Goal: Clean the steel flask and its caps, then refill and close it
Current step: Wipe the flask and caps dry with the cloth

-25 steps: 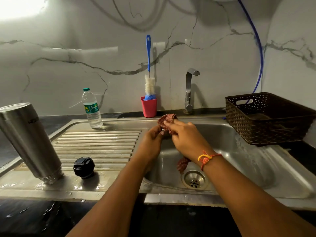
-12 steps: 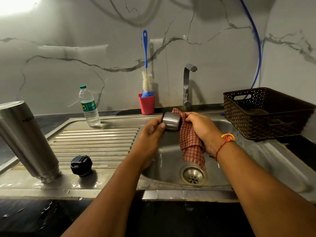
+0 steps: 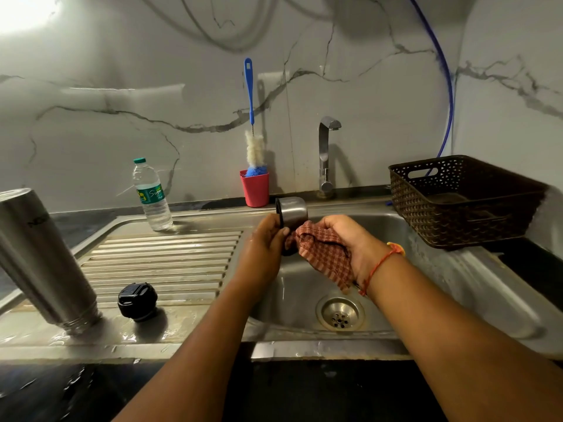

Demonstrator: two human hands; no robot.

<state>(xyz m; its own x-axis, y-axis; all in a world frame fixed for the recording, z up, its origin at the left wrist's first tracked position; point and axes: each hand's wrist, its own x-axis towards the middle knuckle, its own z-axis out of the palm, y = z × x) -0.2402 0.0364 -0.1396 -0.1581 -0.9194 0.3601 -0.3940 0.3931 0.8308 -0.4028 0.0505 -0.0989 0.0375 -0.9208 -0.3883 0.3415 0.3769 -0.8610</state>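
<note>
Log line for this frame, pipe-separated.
left hand holds steel cap | right hand holds checked cloth against steel cap | flask mouth-down on drainboard | black cap beside flask

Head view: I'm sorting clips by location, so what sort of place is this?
Probably a home kitchen's washing-up spot: a steel sink with a ribbed drainboard, a tap behind it, and a bottle brush standing in a red cup.

The steel flask [image 3: 39,260] stands mouth down on the wet drainboard [image 3: 164,257] at nine o'clock, its body leaning up toward ten. The black inner cap [image 3: 137,301] sits flat just beside that mouth, at its three o'clock. My left hand [image 3: 265,242] grips the steel outer cap [image 3: 294,211] on its side, open end toward nine. The checked cloth [image 3: 323,254] is bunched in my right hand [image 3: 350,239] at its five o'clock.
</note>
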